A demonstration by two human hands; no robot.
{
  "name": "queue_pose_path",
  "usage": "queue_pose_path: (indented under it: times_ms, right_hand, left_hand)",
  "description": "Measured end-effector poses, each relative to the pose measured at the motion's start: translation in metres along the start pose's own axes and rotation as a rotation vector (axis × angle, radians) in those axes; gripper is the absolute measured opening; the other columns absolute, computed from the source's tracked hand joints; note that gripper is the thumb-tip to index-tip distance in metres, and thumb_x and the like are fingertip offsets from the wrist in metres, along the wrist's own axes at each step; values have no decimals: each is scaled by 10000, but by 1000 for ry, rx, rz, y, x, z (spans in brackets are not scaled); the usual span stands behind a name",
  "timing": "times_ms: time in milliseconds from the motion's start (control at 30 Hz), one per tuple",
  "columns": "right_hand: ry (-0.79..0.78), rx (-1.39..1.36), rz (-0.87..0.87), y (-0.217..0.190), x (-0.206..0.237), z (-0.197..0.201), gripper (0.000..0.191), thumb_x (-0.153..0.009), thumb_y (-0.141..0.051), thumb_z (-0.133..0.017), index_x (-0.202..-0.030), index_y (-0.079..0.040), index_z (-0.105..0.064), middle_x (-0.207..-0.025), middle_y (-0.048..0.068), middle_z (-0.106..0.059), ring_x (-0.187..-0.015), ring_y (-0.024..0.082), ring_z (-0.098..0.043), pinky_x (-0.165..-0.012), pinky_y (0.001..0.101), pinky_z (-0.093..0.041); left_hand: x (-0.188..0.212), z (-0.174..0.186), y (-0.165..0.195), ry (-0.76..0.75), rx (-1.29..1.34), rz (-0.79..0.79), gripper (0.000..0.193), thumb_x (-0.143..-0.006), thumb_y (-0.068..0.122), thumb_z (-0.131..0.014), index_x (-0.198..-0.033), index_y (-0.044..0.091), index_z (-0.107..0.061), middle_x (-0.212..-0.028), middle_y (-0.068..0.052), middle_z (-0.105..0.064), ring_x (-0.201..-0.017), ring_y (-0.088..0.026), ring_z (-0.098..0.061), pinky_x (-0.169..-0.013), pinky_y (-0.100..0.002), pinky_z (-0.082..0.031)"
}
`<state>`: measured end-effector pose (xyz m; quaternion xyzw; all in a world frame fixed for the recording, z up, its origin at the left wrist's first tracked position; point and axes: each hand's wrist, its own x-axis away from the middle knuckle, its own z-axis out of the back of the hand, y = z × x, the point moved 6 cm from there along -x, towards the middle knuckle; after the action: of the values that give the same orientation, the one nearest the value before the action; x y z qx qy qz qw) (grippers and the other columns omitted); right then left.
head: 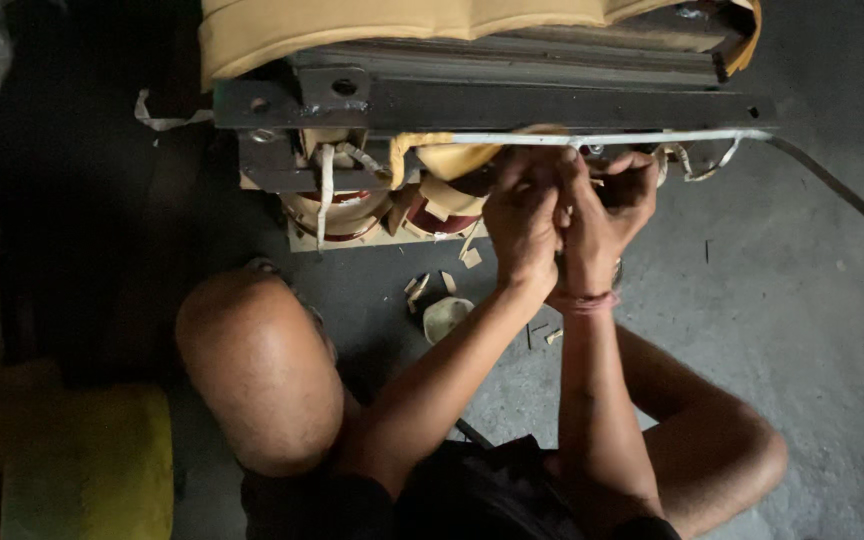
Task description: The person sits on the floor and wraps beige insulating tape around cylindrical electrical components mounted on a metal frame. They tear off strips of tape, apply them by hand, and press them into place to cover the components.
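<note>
Both hands, left hand (pixel 522 215) and right hand (pixel 607 205), close together on a thin pale strip (pixel 652 137) running left-right along the transformer (pixel 432 130), just beyond them.

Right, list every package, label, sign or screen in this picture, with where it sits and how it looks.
None in view: no package, label, sign or screen.
The nearest things are plain: a dark metal frame across the top, yellow padding above it, and pale paper scraps on the grey floor.
Both hands, left hand and right hand, are up at the frame.
</note>
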<state>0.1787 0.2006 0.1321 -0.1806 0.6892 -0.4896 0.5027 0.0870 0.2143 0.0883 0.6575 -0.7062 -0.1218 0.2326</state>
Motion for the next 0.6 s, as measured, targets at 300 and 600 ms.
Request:
queue_pose_path:
  times_ms: [300, 600]
  right_hand:
    - [-183, -328, -663, -3, 13, 5, 508, -1046, -533, -563, -1195, -59, -672, -981, 51, -683, -913, 158, -651, -866, 323, -556]
    - [-270, -355, -611, -1, 23, 8, 595, -971, -610, -544, -1273, -108, -646, -1222, 31, -642, -1103, 150, -601, -1010, 345, -473]
  left_hand:
    - [-13, 1, -1, -572, -45, 481, 491, -1057, 485, -539, -992, 12, -651, -519, -3, -530, -347, -55, -396, -324, -211, -260]
    - [-24, 7, -5, -773, -96, 635, 465, -1081, 445, -490, -1082, 14, -664, -580, -26, -559, -380, -75, -418, -340, -217, -273]
